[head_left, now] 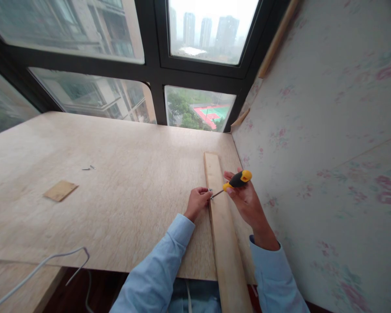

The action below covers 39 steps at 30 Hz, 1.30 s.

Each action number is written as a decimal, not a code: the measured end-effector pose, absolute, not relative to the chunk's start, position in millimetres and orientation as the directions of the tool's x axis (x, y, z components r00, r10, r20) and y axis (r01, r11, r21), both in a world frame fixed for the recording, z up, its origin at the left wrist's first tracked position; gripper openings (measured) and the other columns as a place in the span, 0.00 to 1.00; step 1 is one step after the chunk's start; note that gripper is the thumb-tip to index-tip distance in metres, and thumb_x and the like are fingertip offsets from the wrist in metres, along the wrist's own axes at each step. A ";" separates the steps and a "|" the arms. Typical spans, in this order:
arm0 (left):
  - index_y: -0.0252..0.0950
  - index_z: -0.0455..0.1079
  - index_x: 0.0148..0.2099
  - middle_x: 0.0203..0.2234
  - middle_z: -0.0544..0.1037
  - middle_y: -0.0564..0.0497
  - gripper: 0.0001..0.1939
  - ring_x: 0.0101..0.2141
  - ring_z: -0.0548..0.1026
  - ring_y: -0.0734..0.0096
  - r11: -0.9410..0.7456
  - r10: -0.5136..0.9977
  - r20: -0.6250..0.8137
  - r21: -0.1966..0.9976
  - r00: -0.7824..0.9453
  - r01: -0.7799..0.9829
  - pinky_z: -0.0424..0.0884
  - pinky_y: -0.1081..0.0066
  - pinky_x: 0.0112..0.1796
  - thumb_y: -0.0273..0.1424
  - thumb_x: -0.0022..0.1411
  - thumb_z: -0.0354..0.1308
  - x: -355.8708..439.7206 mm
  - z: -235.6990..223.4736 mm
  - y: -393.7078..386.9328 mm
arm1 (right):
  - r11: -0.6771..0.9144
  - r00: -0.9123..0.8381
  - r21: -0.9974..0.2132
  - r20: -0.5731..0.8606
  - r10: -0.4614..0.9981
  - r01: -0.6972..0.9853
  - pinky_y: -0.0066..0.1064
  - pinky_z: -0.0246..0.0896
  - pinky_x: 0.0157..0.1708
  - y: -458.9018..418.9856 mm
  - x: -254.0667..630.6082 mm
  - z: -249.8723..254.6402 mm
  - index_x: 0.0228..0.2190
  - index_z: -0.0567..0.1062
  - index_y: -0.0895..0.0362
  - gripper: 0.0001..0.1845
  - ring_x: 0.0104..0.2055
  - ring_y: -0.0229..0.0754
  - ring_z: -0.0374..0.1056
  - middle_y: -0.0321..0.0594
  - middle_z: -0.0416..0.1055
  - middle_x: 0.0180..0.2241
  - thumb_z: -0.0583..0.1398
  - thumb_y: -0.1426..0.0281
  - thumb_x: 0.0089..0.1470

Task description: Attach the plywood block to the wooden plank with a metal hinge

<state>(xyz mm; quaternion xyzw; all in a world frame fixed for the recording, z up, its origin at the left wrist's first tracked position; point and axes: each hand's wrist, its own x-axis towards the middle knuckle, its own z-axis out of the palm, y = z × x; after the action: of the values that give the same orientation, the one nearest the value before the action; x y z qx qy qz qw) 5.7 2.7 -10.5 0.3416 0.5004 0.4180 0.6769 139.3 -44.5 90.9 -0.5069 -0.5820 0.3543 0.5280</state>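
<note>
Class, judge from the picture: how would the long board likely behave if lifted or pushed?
The board is probably stiff: it looks like solid wood and runs straight past the near edge of the sill without visible sag. Lying flat, it would likely slide rather than roll. Its long, narrow shape may make it swing if lifted by one end.

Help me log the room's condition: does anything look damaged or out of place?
Yes: beside the lower right corner of the window frame, a brownish flap curls off the wall, as if peeling, while the floral wallpaper nearby lies flat.
</note>
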 end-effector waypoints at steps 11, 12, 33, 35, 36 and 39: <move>0.30 0.74 0.36 0.26 0.79 0.47 0.13 0.25 0.75 0.73 0.420 0.907 -0.400 0.879 0.132 -0.225 0.67 0.77 0.24 0.30 0.48 0.68 5.0 -5.0 0.9 | 0.253 0.083 -0.909 0.295 0.952 0.331 0.46 0.60 0.56 -40.8 137.0 91.7 0.62 0.50 0.49 0.41 0.56 0.47 0.65 0.48 0.66 0.56 0.61 0.55 0.53; 0.30 0.74 0.36 0.26 0.79 0.47 0.13 0.25 0.75 0.73 0.417 0.908 -0.397 0.881 0.131 -0.224 0.67 0.77 0.24 0.30 0.48 0.68 5.1 -4.8 0.9 | 0.258 0.035 -0.930 0.276 0.961 0.261 0.46 0.60 0.56 -42.3 138.8 90.9 0.62 0.49 0.48 0.39 0.57 0.46 0.64 0.47 0.65 0.57 0.60 0.56 0.55; 0.30 0.76 0.35 0.25 0.78 0.47 0.12 0.23 0.74 0.73 0.372 0.928 -0.366 0.915 0.066 -0.153 0.65 0.77 0.22 0.30 0.46 0.67 8.2 -9.9 2.9 | 0.112 0.280 -0.845 0.294 0.914 0.523 0.50 0.68 0.45 -38.8 141.7 105.4 0.52 0.66 0.56 0.41 0.39 0.51 0.73 0.48 0.75 0.41 0.68 0.50 0.40; 0.30 0.76 0.34 0.25 0.78 0.47 0.13 0.23 0.74 0.72 0.379 0.925 -0.373 0.913 0.066 -0.153 0.65 0.77 0.22 0.31 0.45 0.67 8.1 -9.2 2.7 | 0.117 0.292 -0.833 0.316 0.903 0.541 0.49 0.67 0.46 -37.3 140.9 104.1 0.54 0.63 0.56 0.45 0.40 0.51 0.72 0.49 0.73 0.44 0.68 0.49 0.39; 0.30 0.76 0.34 0.25 0.78 0.47 0.13 0.23 0.74 0.72 0.381 0.925 -0.375 0.911 0.066 -0.157 0.65 0.76 0.22 0.30 0.45 0.67 8.0 -8.7 2.7 | 0.147 0.249 -0.855 0.303 0.920 0.497 0.47 0.66 0.48 -37.6 141.3 102.2 0.56 0.60 0.56 0.46 0.43 0.51 0.72 0.50 0.72 0.47 0.67 0.50 0.41; 0.29 0.75 0.34 0.24 0.78 0.48 0.12 0.23 0.73 0.73 0.382 0.924 -0.377 0.909 0.065 -0.165 0.65 0.76 0.22 0.30 0.45 0.67 7.9 -7.7 2.8 | 0.237 0.042 -0.935 0.257 0.966 0.264 0.43 0.62 0.54 -42.3 145.9 96.4 0.59 0.54 0.50 0.40 0.54 0.46 0.67 0.48 0.67 0.55 0.64 0.55 0.50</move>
<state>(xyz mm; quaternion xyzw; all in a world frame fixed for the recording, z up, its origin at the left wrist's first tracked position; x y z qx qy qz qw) 7.9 2.8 -7.7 0.3554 0.5339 0.4272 0.6373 145.9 -42.3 96.4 -0.5122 -0.6000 0.3449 0.5086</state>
